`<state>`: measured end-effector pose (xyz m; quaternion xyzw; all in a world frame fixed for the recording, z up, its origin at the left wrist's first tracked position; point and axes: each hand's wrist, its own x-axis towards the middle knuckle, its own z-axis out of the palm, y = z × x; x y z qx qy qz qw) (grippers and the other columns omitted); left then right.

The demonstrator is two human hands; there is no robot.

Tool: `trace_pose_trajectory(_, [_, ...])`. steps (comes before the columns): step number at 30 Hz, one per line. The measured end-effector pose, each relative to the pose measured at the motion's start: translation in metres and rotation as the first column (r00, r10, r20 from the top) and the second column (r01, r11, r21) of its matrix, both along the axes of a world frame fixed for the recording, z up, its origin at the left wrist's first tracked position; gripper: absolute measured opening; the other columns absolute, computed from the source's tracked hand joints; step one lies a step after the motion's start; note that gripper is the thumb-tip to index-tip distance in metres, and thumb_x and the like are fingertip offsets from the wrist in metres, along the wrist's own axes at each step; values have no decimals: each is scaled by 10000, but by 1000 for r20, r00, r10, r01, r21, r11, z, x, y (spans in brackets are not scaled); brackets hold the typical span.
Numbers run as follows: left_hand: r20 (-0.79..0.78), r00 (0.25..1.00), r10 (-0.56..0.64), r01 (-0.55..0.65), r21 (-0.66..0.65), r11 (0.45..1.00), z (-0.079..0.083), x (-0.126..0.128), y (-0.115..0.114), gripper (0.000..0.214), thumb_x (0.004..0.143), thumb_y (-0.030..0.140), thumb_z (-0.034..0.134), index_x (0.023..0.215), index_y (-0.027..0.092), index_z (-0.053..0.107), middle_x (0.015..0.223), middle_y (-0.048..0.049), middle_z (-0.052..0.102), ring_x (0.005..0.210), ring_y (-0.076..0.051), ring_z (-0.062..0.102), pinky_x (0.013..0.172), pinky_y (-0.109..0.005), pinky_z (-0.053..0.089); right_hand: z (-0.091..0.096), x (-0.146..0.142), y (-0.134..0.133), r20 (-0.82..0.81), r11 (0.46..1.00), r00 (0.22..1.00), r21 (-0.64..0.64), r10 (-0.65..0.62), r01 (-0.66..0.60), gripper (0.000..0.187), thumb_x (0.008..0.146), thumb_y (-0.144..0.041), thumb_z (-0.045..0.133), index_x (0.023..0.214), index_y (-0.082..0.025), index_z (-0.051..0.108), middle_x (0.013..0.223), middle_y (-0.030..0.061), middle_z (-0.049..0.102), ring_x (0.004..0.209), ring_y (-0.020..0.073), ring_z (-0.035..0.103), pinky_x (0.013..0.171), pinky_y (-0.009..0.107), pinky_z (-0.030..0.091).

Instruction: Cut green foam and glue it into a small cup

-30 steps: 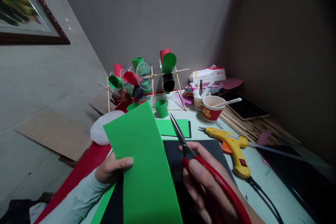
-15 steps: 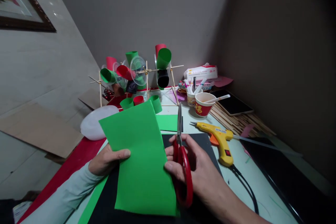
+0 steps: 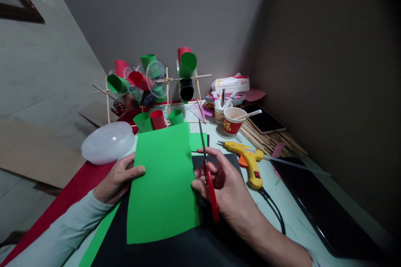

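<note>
A sheet of green paper point(image 3: 163, 183) is held up in front of me, over black paper point(image 3: 150, 254) on the table. My left hand point(image 3: 120, 177) grips its left edge, thumb on the front face and fingers behind. My right hand point(image 3: 221, 181) is closed on red-handled scissors point(image 3: 210, 187), whose blades point up and away. The thumb and fingertips of that hand are also at the sheet's right edge. The sheet hides part of another green piece point(image 3: 198, 142) lying behind it.
Behind stands a stick frame point(image 3: 167, 96) carrying red, green and black paper tubes. To the right lie a yellow glue gun point(image 3: 250, 160), a red paper cup point(image 3: 233, 121), wooden sticks point(image 3: 291, 144) and a black panel point(image 3: 316, 204). A whitish plastic bowl point(image 3: 108, 144) sits left.
The green sheet has turned more upright and faces me more squarely. The scissors have turned edge-on in my right hand. The whole view has shifted a little.
</note>
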<state>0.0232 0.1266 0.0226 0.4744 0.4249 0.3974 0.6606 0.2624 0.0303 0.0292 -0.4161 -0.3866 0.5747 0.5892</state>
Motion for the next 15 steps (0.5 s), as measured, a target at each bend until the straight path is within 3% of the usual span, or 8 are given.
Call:
trace_pose_trajectory(6, [5, 1000, -8, 8, 38, 999, -4, -1, 10, 460, 636, 213, 901, 1067, 158, 749, 1015, -138, 800, 848, -303, 772, 752, -352, 634, 1, 0, 0, 18, 1000, 1000, -6, 17, -16, 622, 685, -260, 858, 1200, -257, 510, 799, -46, 599, 718, 132, 583, 626, 251, 452])
trace_pose_trajectory(11, [10, 1000, -8, 7, 32, 999, -4, -1, 11, 403, 624, 200, 910, 989, 131, 753, 972, -146, 804, 879, -306, 770, 732, -319, 632, 13, 3, -2, -5, 997, 998, -37, 63, -63, 718, 633, -315, 898, 1227, -240, 501, 793, -54, 614, 677, 116, 578, 623, 247, 455])
trace_pose_trajectory(15, [19, 999, -37, 37, 15, 999, -2, -1, 10, 479, 601, 245, 929, 1020, 109, 740, 906, -161, 803, 814, -313, 774, 725, -352, 641, 20, 7, -4, 37, 998, 997, -16, 68, -67, 710, 621, -338, 901, 1209, -234, 516, 802, -48, 645, 661, 117, 589, 625, 258, 462])
